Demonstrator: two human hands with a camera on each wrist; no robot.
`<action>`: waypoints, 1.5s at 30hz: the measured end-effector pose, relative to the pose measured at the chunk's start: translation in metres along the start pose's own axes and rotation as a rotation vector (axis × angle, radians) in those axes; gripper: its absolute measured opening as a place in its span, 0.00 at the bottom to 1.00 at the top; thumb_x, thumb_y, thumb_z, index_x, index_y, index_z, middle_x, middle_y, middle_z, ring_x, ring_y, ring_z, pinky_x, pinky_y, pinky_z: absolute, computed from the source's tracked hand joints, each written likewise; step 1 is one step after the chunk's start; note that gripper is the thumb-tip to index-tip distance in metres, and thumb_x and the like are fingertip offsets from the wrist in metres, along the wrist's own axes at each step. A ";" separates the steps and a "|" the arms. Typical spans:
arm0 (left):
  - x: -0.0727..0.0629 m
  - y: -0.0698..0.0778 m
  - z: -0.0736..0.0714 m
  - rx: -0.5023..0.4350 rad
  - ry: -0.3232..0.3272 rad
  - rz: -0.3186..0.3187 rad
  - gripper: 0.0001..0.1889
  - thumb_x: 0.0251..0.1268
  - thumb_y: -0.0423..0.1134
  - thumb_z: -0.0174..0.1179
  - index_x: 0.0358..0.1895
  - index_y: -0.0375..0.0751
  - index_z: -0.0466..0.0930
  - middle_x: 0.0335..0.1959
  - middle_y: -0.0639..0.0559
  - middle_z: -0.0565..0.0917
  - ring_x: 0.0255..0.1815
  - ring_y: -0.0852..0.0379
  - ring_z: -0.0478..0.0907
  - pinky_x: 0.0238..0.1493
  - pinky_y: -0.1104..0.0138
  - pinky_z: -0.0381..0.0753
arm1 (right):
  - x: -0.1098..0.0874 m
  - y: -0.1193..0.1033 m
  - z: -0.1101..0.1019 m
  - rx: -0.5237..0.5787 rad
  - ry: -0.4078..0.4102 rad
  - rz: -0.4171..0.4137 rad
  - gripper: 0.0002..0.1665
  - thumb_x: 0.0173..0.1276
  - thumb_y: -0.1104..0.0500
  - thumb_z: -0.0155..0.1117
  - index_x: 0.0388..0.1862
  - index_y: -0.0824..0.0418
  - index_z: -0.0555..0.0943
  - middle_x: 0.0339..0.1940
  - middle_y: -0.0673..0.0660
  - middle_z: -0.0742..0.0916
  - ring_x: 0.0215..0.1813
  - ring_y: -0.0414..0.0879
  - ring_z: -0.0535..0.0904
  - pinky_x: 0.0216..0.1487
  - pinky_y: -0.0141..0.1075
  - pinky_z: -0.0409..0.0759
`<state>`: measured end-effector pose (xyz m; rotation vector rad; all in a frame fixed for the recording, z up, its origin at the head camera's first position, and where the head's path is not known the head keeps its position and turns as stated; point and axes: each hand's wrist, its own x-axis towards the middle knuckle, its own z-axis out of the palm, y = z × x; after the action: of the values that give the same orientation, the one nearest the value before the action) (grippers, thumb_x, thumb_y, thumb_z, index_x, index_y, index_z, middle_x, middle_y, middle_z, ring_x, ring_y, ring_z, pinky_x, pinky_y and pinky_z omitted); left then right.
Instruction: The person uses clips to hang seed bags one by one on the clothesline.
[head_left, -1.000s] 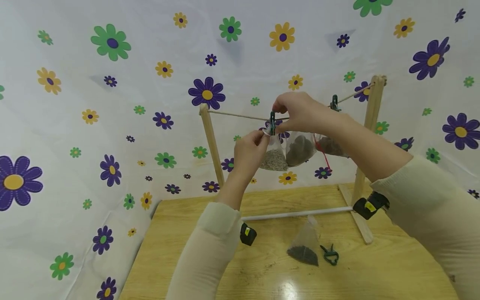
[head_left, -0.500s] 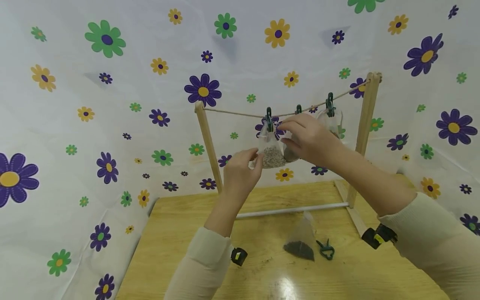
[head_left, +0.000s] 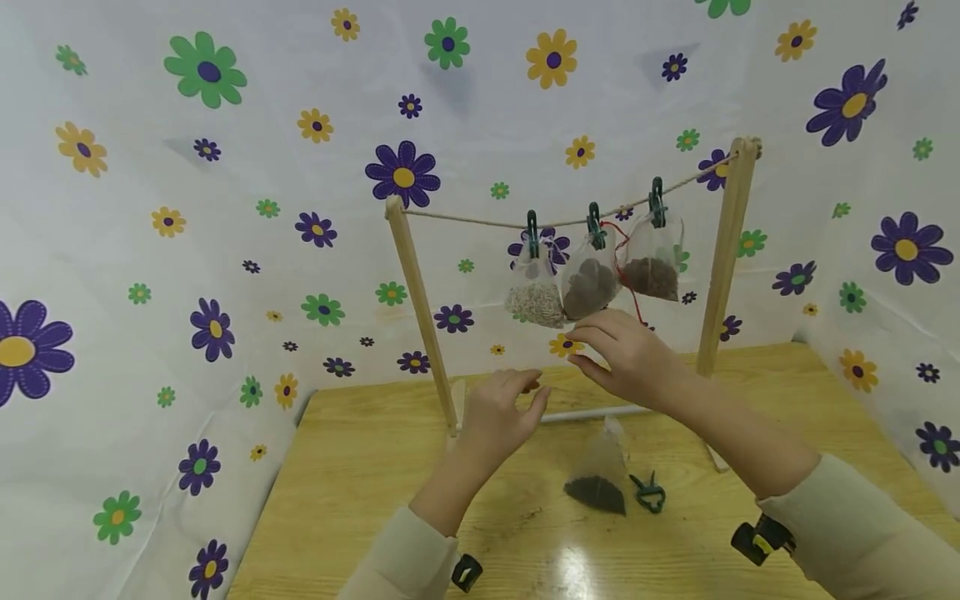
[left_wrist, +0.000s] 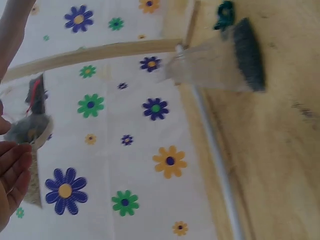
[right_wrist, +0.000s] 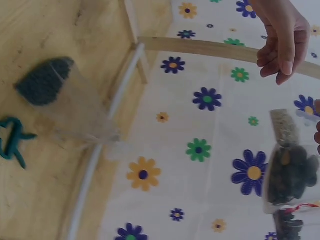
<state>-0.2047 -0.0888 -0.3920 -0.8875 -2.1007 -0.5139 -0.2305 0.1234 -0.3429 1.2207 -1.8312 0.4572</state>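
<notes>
Both hands hang in front of a rope line, with nothing in their grasp. My left hand is lower, its fingers loosely bent above the table. My right hand is just below the hung bags, thumb and fingers apart. Three see-through bags hang from the rope by green clips: a bag of pale grains at left, a bag of grey-brown lumps in the middle, a bag of brown bits with a red cord beside it. A bag of dark grains lies on the table.
A loose green clip lies right of the bag on the table. Wooden posts carry the rope, joined low down by a white bar. A flower-print sheet stands behind.
Both hands have let go of the pale-grain bag and its clip and come down towards the table. That bag now hangs from the rope by its clip.
</notes>
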 end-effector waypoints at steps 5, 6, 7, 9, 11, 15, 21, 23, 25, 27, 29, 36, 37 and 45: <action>-0.021 0.009 0.010 -0.033 -0.070 0.004 0.09 0.53 0.36 0.69 0.37 0.37 0.84 0.27 0.51 0.86 0.27 0.60 0.83 0.31 0.69 0.81 | -0.023 -0.010 0.013 -0.010 -0.010 0.030 0.27 0.75 0.48 0.44 0.37 0.69 0.80 0.34 0.59 0.83 0.37 0.51 0.81 0.39 0.42 0.80; -0.025 0.010 0.012 -0.043 -0.076 0.003 0.10 0.52 0.36 0.69 0.37 0.37 0.84 0.27 0.50 0.86 0.27 0.60 0.83 0.31 0.70 0.80 | -0.028 -0.012 0.016 -0.013 -0.008 0.036 0.27 0.75 0.47 0.44 0.36 0.68 0.80 0.34 0.59 0.83 0.37 0.51 0.81 0.38 0.41 0.80; -0.028 0.012 0.014 -0.052 -0.081 0.000 0.10 0.52 0.36 0.69 0.37 0.36 0.84 0.27 0.50 0.86 0.27 0.60 0.83 0.31 0.70 0.81 | -0.033 -0.014 0.018 -0.012 -0.008 0.043 0.27 0.75 0.48 0.44 0.36 0.68 0.80 0.34 0.59 0.83 0.37 0.51 0.81 0.38 0.41 0.80; -0.035 0.015 0.019 -0.067 -0.096 -0.005 0.10 0.52 0.36 0.69 0.37 0.36 0.84 0.28 0.50 0.86 0.29 0.60 0.83 0.33 0.71 0.81 | -0.044 -0.018 0.022 -0.010 -0.018 0.061 0.27 0.76 0.47 0.43 0.36 0.68 0.80 0.34 0.58 0.83 0.37 0.51 0.81 0.38 0.41 0.80; -0.041 0.017 0.024 -0.063 -0.108 -0.007 0.09 0.52 0.35 0.69 0.36 0.37 0.84 0.28 0.51 0.86 0.28 0.60 0.82 0.32 0.72 0.80 | -0.054 -0.022 0.027 -0.016 -0.032 0.077 0.27 0.76 0.47 0.42 0.36 0.68 0.80 0.33 0.58 0.84 0.37 0.51 0.81 0.38 0.41 0.80; -0.054 0.017 0.035 -0.020 -0.144 0.017 0.10 0.51 0.37 0.70 0.36 0.38 0.84 0.27 0.52 0.86 0.27 0.60 0.82 0.31 0.73 0.80 | -0.072 -0.027 0.033 -0.031 -0.060 0.091 0.28 0.76 0.47 0.40 0.35 0.67 0.80 0.32 0.57 0.84 0.36 0.50 0.80 0.38 0.41 0.80; -0.063 0.019 0.049 0.049 -0.220 0.006 0.10 0.55 0.42 0.68 0.38 0.41 0.84 0.28 0.55 0.86 0.27 0.62 0.82 0.29 0.74 0.79 | -0.092 -0.032 0.039 -0.050 -0.087 0.116 0.29 0.76 0.46 0.39 0.34 0.67 0.80 0.31 0.57 0.83 0.35 0.50 0.80 0.37 0.42 0.80; -0.067 0.022 0.053 0.062 -0.277 -0.014 0.11 0.57 0.44 0.66 0.39 0.41 0.84 0.29 0.56 0.86 0.28 0.62 0.83 0.29 0.75 0.79 | -0.100 -0.034 0.040 -0.054 -0.105 0.131 0.30 0.76 0.46 0.37 0.34 0.66 0.79 0.31 0.56 0.83 0.35 0.49 0.79 0.37 0.41 0.79; -0.072 0.025 0.058 0.073 -0.355 -0.046 0.13 0.59 0.46 0.64 0.40 0.41 0.84 0.31 0.56 0.87 0.31 0.62 0.83 0.31 0.76 0.79 | -0.109 -0.036 0.042 -0.062 -0.125 0.142 0.31 0.76 0.45 0.36 0.34 0.66 0.80 0.31 0.56 0.83 0.35 0.49 0.79 0.38 0.40 0.79; -0.077 0.028 0.062 0.070 -0.440 -0.092 0.15 0.60 0.48 0.62 0.42 0.41 0.83 0.33 0.55 0.87 0.35 0.61 0.83 0.34 0.75 0.79 | -0.117 -0.038 0.044 -0.062 -0.137 0.153 0.32 0.76 0.45 0.35 0.34 0.67 0.80 0.31 0.56 0.83 0.35 0.49 0.79 0.37 0.40 0.79; -0.081 0.030 0.067 0.050 -0.516 -0.152 0.17 0.61 0.48 0.61 0.45 0.39 0.83 0.37 0.54 0.87 0.38 0.59 0.83 0.37 0.73 0.80 | -0.124 -0.040 0.045 -0.055 -0.141 0.165 0.33 0.76 0.44 0.35 0.34 0.67 0.80 0.31 0.56 0.83 0.34 0.49 0.79 0.36 0.40 0.79; -0.089 0.040 0.086 -0.016 -0.696 -0.375 0.24 0.64 0.53 0.58 0.53 0.37 0.79 0.44 0.51 0.85 0.47 0.54 0.81 0.42 0.66 0.81 | -0.150 -0.044 0.047 -0.051 -0.208 0.284 0.22 0.70 0.47 0.56 0.33 0.67 0.80 0.31 0.58 0.83 0.35 0.52 0.80 0.37 0.43 0.79; -0.089 0.042 0.090 -0.025 -0.702 -0.394 0.25 0.63 0.53 0.58 0.54 0.36 0.78 0.45 0.50 0.85 0.48 0.53 0.81 0.43 0.66 0.81 | -0.154 -0.045 0.047 -0.065 -0.236 0.317 0.19 0.66 0.50 0.64 0.33 0.67 0.79 0.31 0.58 0.83 0.35 0.52 0.80 0.37 0.43 0.79; -0.089 0.049 0.110 -0.019 -0.716 -0.461 0.31 0.63 0.55 0.57 0.60 0.34 0.73 0.52 0.44 0.81 0.54 0.50 0.78 0.53 0.64 0.77 | -0.170 -0.062 0.050 -0.095 -0.500 0.703 0.24 0.42 0.58 0.80 0.33 0.69 0.79 0.30 0.60 0.83 0.35 0.55 0.80 0.38 0.44 0.79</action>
<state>-0.1847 -0.0264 -0.5266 -0.6421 -2.9934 -0.4900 -0.1737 0.1563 -0.5190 0.6205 -2.6824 0.4570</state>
